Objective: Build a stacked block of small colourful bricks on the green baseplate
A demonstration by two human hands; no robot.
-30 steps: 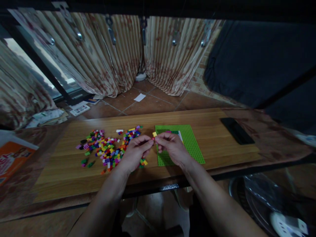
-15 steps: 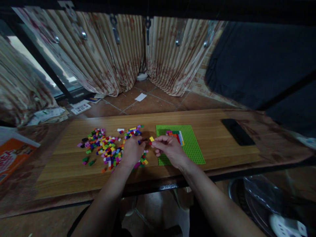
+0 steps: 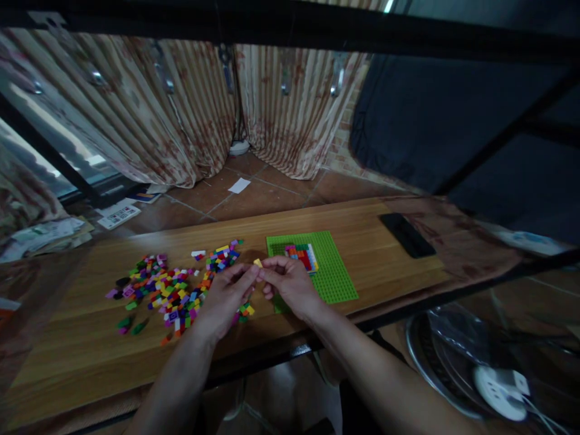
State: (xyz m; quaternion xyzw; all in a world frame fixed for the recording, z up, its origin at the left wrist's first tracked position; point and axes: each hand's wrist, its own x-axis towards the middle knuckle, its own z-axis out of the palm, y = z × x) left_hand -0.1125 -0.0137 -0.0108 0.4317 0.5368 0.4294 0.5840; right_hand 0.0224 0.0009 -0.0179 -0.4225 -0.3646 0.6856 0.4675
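Observation:
Both hands meet in front of the green baseplate (image 3: 338, 275), fingertips pinched round a small yellow toy brick (image 3: 258, 263). My left hand (image 3: 229, 296) comes from the side of the loose brick pile (image 3: 174, 290); its thumb and fingers press against the yellow brick. My right hand (image 3: 290, 284) grips the same brick from the right and covers the baseplate's near left part. Whether a second brick hides between the fingertips, I cannot tell. On the baseplate stands a low block of red, white, blue, green and magenta bricks (image 3: 308, 257), partly behind my right hand.
A black phone (image 3: 406, 234) lies on the right of the wooden board (image 3: 362, 229). Beyond the board are floor tiles with a white paper (image 3: 239, 185) and curtains (image 3: 290, 115). A dark bar (image 3: 290, 24) crosses overhead. At lower right is a white power strip (image 3: 501, 389).
My left hand has risen from the loose bricks to join my right hand at the yellow brick. The whole view has turned to the right.

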